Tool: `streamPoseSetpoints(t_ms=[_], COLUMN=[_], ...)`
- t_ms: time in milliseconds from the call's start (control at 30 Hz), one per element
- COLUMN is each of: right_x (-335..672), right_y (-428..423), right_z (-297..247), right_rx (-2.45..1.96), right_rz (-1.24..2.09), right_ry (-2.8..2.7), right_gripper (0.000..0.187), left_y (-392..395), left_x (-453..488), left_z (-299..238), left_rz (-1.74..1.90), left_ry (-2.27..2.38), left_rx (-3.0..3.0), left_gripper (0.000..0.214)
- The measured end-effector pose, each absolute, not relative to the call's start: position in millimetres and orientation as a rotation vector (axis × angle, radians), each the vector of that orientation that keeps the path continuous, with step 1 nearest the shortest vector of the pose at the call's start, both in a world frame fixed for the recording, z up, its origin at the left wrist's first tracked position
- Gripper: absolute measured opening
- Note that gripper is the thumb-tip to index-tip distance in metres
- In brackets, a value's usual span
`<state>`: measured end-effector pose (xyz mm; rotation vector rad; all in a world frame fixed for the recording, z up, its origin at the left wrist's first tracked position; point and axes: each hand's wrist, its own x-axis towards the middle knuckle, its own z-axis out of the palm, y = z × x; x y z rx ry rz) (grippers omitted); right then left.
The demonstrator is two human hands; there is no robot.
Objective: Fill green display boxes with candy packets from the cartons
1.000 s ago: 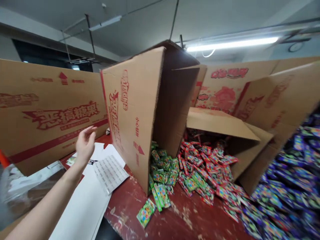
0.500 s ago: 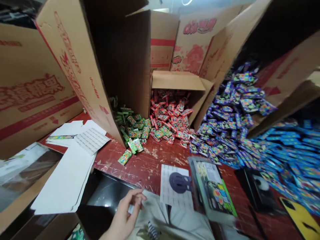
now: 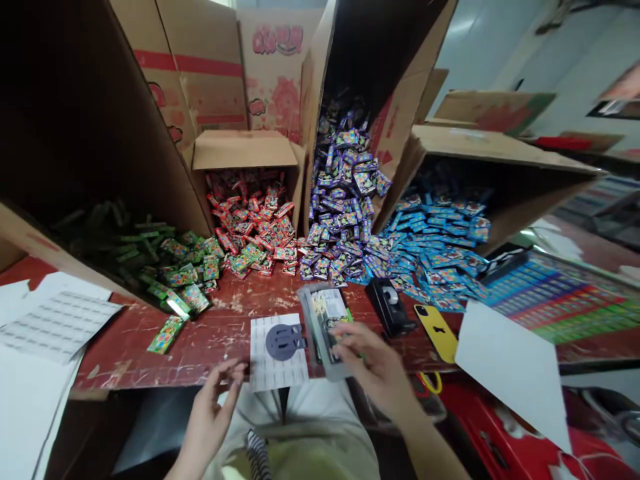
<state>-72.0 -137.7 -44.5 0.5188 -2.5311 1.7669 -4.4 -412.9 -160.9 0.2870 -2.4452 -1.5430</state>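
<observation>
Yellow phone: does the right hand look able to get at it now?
Probably yes: between the right hand and the phone lies bare table, and the dispenser seems just off the direct path.

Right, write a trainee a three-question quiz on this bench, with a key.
1. Which packets are heaped between the red packets and the blue packets?
2. True or false: the yellow phone lies right of the black tape dispenser.
3. Which is nearer the plastic pack: A, the left hand; B, the right hand?

Key:
1. The purple packets.
2. True.
3. B.
</observation>
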Motion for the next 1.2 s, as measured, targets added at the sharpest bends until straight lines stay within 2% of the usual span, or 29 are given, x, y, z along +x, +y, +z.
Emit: streamPoseSetpoints(t_ms=[200, 367, 500, 600, 700, 867, 1067, 1200], right_x=[-169.1, -212.2, -220.8, -221.8, -228.7, -260.9, -304.1, -275.5], right_y=[-187.2, -215.3, -191.6, -148.9, -119.0, -130.2, -138.8, -118.6], right_z=[-137.8, -163.0, -172.2, -168.2, -155.1, -135.4, -106.7, -71.2], right_rx=[0.492, 0.608, 0.546, 0.382, 0.316, 0.578, 0.940, 0.991], right_rz=[1.653, 1.602, 1.527, 1.408, 1.287, 1.155, 1.115, 1.222], right_ry=[-2.722, -2.777, -2.778, -2.772, -2.788, -2.950, -3.183, -3.107], right_gripper=[0.014, 0.012, 0.014, 0.023, 0.029, 0.016, 0.033, 0.023], left_y=[-425.1, -422.8, -407.0, -376.6, -335.4, -282.6, -283.2, -287.4], left_x=[-64.0, -106.4, -80.1, -63.2, -71.0, -95.6, -97.9, -103.7], left_z=[-183.6, -169.5, -172.0, -180.5, -186.6, -192.8, -182.6, -140.9], left_rz=[-1.070, -0.978, -1.043, -1.085, -1.074, -0.852, -0.877, -0.934], left_ry=[-2.622, -2.561, -2.689, -2.782, -2.765, -2.774, -2.779, -2.622], left_rx=[-0.040, 0.033, -0.368, -0.785, -0.951, -1.266, -1.293, -0.847], left_gripper=[0.034, 0.047, 0.032, 0.033, 0.045, 0.065, 0.071, 0.069])
